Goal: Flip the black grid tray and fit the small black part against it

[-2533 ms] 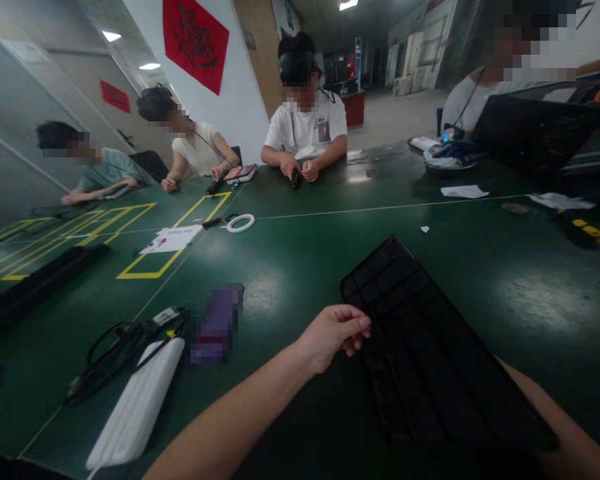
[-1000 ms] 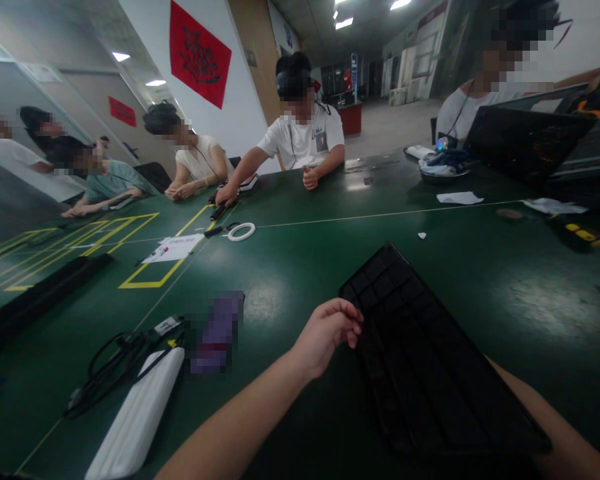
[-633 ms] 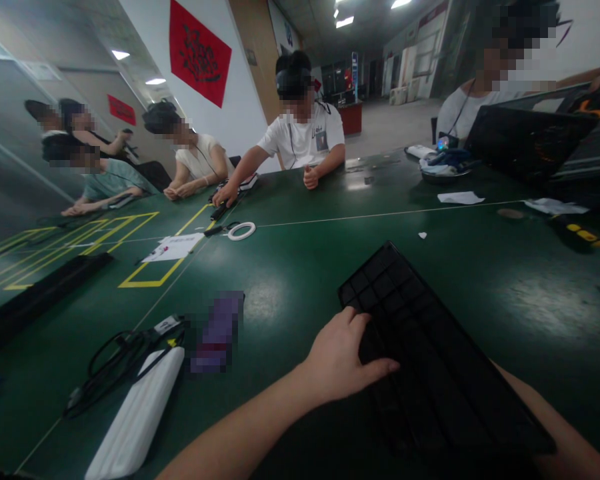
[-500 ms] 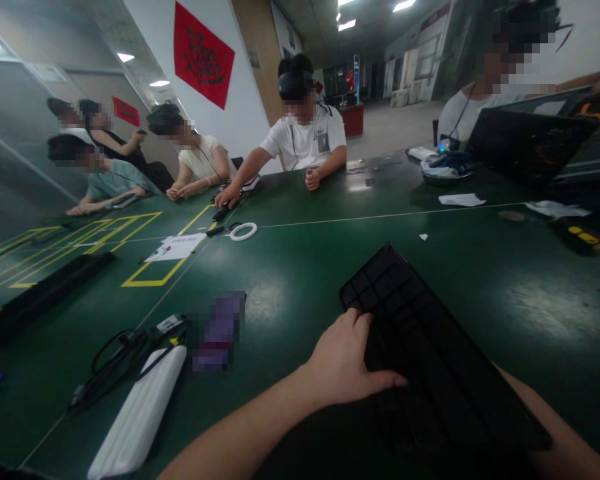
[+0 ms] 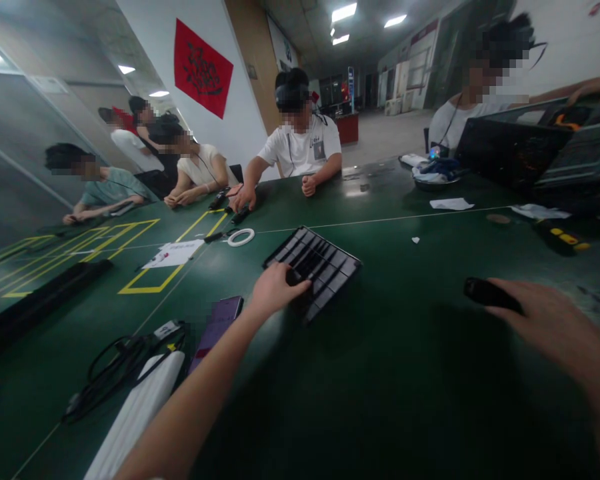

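Note:
A black gridded tray (image 5: 330, 267) with rectangular cells is at the middle of the table, turned at an angle. My left hand (image 5: 273, 291) grips its near left edge, the thumb stretched along it and the fingertips partly hidden. Whether the tray rests flat or is slightly raised, I cannot tell. To the right, apart from the tray, my right hand (image 5: 545, 320) is closed round a small black oblong object (image 5: 490, 295), held above the table. The object's rounded end sticks out past the fingers; its kind is not clear.
On the green table (image 5: 380, 373) lie a white power strip (image 5: 140, 407) with black cable, a purple box-like item (image 5: 220, 327), a white ring (image 5: 241, 237), a paper sheet (image 5: 175, 253) and a long black bar (image 5: 45, 300). Several people sit across; a black case (image 5: 515, 150) stands right.
The tray has moved away from me and to the left with my left hand on it. My right hand, formerly behind the tray, now shows at the right with the black object.

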`<state>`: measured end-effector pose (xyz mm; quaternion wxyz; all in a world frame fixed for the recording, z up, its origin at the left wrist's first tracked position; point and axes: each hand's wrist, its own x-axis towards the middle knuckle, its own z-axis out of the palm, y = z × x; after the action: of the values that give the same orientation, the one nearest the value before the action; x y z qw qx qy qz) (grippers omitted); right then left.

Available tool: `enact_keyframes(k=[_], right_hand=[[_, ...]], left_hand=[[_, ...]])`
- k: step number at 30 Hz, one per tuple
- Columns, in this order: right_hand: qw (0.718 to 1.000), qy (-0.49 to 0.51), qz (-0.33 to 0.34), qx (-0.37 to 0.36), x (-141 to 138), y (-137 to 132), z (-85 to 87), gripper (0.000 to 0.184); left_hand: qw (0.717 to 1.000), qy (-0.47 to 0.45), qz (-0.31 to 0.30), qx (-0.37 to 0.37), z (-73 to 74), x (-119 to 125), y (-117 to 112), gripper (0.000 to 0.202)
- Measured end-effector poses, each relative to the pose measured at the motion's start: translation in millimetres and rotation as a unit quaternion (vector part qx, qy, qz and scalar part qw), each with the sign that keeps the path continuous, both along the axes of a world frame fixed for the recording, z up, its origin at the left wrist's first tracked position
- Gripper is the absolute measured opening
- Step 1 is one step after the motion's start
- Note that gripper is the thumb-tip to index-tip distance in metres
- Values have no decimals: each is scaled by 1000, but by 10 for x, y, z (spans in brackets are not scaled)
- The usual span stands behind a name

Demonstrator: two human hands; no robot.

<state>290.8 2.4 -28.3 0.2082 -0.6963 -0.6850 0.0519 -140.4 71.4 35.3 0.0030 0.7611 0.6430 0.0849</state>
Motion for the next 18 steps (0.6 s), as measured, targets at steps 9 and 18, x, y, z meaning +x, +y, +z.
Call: enact_keyframes(k=[9, 18], right_hand=[[981, -110, -112, -117, 511, -19, -326, 66], [987, 0, 1, -163, -317, 43, -61, 50]], left_hand=[[987, 90, 104, -83, -73, -439, 651, 57], [998, 30, 19, -50, -198, 44, 271, 48]])
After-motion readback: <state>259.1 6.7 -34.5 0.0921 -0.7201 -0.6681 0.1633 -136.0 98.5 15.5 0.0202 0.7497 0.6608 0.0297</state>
